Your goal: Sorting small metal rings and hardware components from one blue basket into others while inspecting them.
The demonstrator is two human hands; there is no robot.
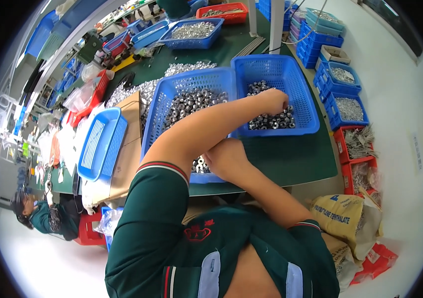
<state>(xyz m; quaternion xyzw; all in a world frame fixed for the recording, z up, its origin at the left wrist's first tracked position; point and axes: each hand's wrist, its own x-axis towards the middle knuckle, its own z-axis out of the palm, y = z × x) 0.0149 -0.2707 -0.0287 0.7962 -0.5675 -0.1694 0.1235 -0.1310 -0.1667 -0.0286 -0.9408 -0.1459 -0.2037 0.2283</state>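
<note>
Our left hand crosses over into the right basket, fingers pinching nuts there; our right hand, grip hidden, rests by the left basket.

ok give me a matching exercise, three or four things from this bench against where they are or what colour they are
Things:
1. left hand
2. right hand
3. yellow sack
4. empty blue basket

Places:
A. on the floor, right of the bench
B. in the right-hand blue basket, on the metal nuts
C. tilted at the bench's left end
D. under the left forearm, at the bench's near edge

Pairs: 1-B, 2-D, 3-A, 4-C
</note>
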